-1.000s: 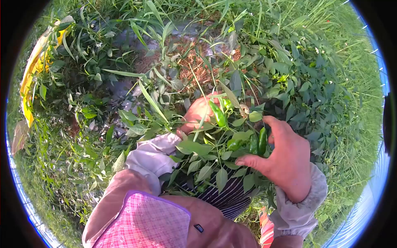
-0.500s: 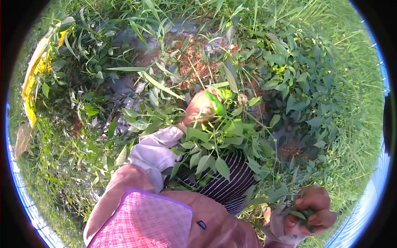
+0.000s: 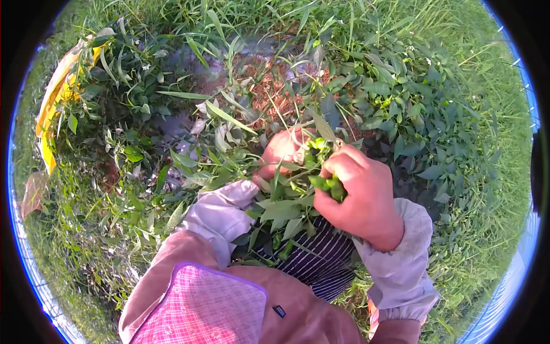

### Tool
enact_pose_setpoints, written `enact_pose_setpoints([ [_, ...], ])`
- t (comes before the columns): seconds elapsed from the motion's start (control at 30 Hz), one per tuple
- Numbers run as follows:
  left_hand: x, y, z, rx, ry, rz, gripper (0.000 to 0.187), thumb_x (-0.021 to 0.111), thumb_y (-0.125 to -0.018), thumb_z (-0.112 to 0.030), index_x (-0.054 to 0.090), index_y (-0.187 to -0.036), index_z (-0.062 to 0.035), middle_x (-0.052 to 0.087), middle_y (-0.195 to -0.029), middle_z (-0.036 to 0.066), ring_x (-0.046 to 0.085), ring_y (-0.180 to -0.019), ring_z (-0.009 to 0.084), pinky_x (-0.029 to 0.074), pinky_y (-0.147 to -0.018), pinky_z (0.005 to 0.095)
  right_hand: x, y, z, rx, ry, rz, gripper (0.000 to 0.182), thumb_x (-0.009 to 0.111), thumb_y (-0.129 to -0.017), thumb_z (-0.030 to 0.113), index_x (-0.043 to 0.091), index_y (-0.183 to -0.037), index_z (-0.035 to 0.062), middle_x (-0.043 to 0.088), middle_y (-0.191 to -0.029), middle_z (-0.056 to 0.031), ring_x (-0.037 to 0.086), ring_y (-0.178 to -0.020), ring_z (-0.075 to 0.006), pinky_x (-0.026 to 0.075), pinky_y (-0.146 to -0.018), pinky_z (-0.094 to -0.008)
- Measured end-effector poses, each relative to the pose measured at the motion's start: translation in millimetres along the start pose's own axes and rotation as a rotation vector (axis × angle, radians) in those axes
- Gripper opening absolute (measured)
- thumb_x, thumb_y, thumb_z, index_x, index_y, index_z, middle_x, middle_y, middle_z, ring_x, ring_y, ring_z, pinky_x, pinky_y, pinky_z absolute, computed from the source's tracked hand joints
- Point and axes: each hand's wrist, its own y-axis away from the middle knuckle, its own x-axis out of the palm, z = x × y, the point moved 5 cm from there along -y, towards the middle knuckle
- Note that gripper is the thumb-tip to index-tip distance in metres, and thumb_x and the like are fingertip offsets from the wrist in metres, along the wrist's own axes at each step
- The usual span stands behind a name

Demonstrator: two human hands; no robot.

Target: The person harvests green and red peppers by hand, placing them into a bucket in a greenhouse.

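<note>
Green chili peppers point(image 3: 330, 186) show in my right hand point(image 3: 366, 198), whose fingers curl round them at the centre. Just left of it, my left hand point(image 3: 279, 153) is closed among the stems of a leafy pepper plant point(image 3: 285, 211), and leaves partly cover its fingers. More green peppers point(image 3: 317, 150) hang between the two hands, close to the fingertips of both. Lower down, a small green pepper point(image 3: 285, 250) lies against dark striped cloth point(image 3: 318, 258).
Dense pepper plants point(image 3: 421, 109) stand to the right, with more foliage on the left. Dry straw point(image 3: 269, 94) covers ground beyond my hands. A yellow sack point(image 3: 60, 94) is at the far left. Pink checked cloth point(image 3: 200, 307) lies over my brown clothing.
My right hand has moved up and left from the lower right to beside my left hand, with green peppers in it. The pepper over my left hand no longer shows there.
</note>
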Motion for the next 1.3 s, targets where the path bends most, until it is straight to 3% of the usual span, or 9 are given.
enact_pose_setpoints([
  [0.17, -9, 16, 71, -0.299, 1.200, -0.047, 0.042, 0.040, -0.098, -0.029, 0.043, -0.131, -0.0028, 0.057, -0.111, 0.013, 0.058, -0.079, 0.0196, 0.052, -0.062, 0.0297, -48, 74, 10, -0.011, -0.347, -0.153, 0.022, 0.073, -0.059, 0.004, 0.060, -0.077, 0.0067, 0.063, -0.074, -0.0059, 0.058, -0.054, -0.0181, 0.045, -0.050, -0.0296],
  [0.27, 3, 12, 56, -0.192, 1.517, 0.135, 0.049, 0.040, -0.099, -0.033, 0.037, -0.137, -0.0019, 0.052, -0.118, 0.020, 0.060, -0.085, 0.0261, 0.054, -0.060, 0.0337, -52, 96, -26, 0.339, -0.618, 0.140, 0.019, 0.075, -0.067, 0.007, 0.061, -0.080, 0.0059, 0.064, -0.073, -0.0058, 0.060, -0.057, -0.0174, 0.044, -0.053, -0.0267],
  [0.37, 13, -3, 26, -0.180, 1.293, -0.042, 0.017, 0.041, -0.097, -0.015, 0.048, -0.086, -0.0045, 0.051, -0.083, 0.007, 0.052, -0.074, 0.0213, 0.052, -0.075, 0.0376, -29, 99, -28, 0.289, -1.019, 0.708, 0.018, 0.076, -0.077, 0.013, 0.061, -0.081, 0.0041, 0.062, -0.071, -0.0048, 0.057, -0.060, -0.0129, 0.043, -0.056, -0.0245],
  [0.5, 3, 8, 55, -0.143, 1.539, -0.020, 0.044, 0.031, -0.101, -0.027, 0.039, -0.132, 0.0024, 0.052, -0.116, 0.020, 0.058, -0.091, 0.0270, 0.051, -0.062, 0.0380, -14, 73, -40, 0.608, -0.777, 0.339, 0.029, 0.075, -0.082, 0.024, 0.061, -0.092, 0.0005, 0.061, -0.074, -0.0039, 0.053, -0.066, -0.0097, 0.042, -0.062, -0.0248],
  [0.67, -1, 11, 73, 0.014, 1.036, 0.032, 0.081, 0.077, -0.074, -0.028, 0.036, -0.134, 0.0069, 0.052, -0.122, 0.020, 0.059, -0.099, 0.0278, 0.053, -0.081, 0.0389, 13, 44, -46, 0.499, -0.482, 0.082, 0.049, 0.075, -0.082, 0.026, 0.059, -0.119, -0.0018, 0.061, -0.089, -0.0051, 0.050, -0.077, -0.0099, 0.043, -0.072, -0.0256],
  [1.03, 24, 7, 8, -0.040, 0.937, -0.054, 0.071, 0.066, -0.084, -0.034, 0.036, -0.135, 0.0068, 0.055, -0.120, 0.017, 0.060, -0.101, 0.0224, 0.052, -0.084, 0.0340, 9, 38, -25, 0.586, -0.636, 0.237, 0.051, 0.076, -0.076, 0.019, 0.059, -0.120, 0.0022, 0.064, -0.090, -0.0068, 0.053, -0.076, -0.0096, 0.046, -0.071, -0.0268],
  [1.17, 23, 8, 4, 0.013, 0.748, -0.036, 0.068, 0.061, -0.089, -0.035, 0.036, -0.135, 0.0075, 0.054, -0.125, 0.020, 0.060, -0.107, 0.0256, 0.052, -0.090, 0.0382, 16, 33, -14, 0.394, -0.450, 0.234, 0.045, 0.076, -0.074, 0.019, 0.060, -0.114, 0.0046, 0.064, -0.085, -0.0117, 0.063, -0.074, -0.0221, 0.050, -0.070, -0.0307],
  [1.23, 19, 9, 4, -0.080, 0.470, -0.107, 0.067, 0.060, -0.088, -0.036, 0.037, -0.135, 0.0072, 0.054, -0.125, 0.021, 0.060, -0.108, 0.0280, 0.051, -0.092, 0.0406, 14, 32, -2, 0.273, 0.108, 0.150, 0.037, 0.078, -0.070, 0.022, 0.063, -0.101, 0.0069, 0.061, -0.084, -0.0103, 0.063, -0.071, -0.0258, 0.051, -0.065, -0.0347],
  [1.3, 24, 6, 15, -0.126, 1.067, -0.070, 0.058, 0.054, -0.092, -0.032, 0.041, -0.134, 0.0053, 0.055, -0.124, 0.022, 0.060, -0.107, 0.0310, 0.052, -0.092, 0.0418, 17, 39, 0, 0.264, 0.314, 0.124, 0.036, 0.080, -0.065, 0.025, 0.062, -0.092, 0.0083, 0.058, -0.082, -0.0080, 0.062, -0.068, -0.0248, 0.050, -0.060, -0.0366],
])
